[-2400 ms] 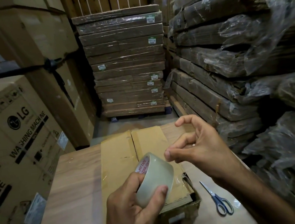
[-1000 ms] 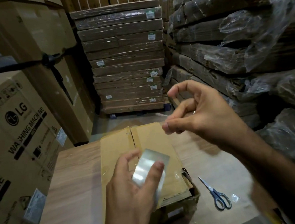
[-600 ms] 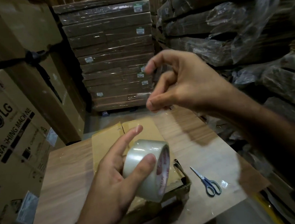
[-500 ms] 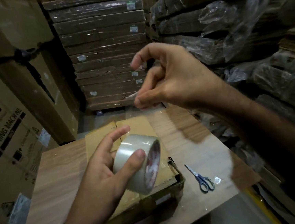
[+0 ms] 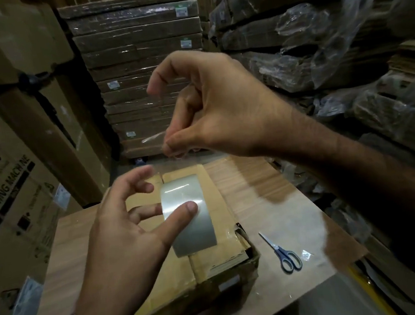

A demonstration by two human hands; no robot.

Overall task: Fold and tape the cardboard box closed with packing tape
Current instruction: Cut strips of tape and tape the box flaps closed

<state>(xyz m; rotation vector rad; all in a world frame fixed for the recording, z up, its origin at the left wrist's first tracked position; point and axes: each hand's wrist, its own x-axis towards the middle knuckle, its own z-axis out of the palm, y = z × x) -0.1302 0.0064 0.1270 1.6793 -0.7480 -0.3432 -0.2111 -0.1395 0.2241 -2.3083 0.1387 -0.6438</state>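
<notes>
A brown cardboard box [image 5: 223, 233] lies on the wooden table [image 5: 267, 192] with its top flaps folded flat. Above it, my left hand [image 5: 123, 237] holds a roll of clear packing tape [image 5: 187, 216] between thumb and fingers, its outer face towards me. Higher up, my right hand [image 5: 212, 106] pinches the free end of the tape [image 5: 153, 137] between thumb and fingertips. A thin clear strip runs from that pinch down towards the roll.
Blue-handled scissors [image 5: 284, 253] lie on the table right of the box. A large LG washing machine carton [image 5: 7, 200] stands at the left. Wrapped stacks of flat cardboard [image 5: 140, 62] fill the back and the right side.
My right hand rose away from the roll, drawing out the tape end. My left hand turned the roll so its outer face now shows, and its fingers spread.
</notes>
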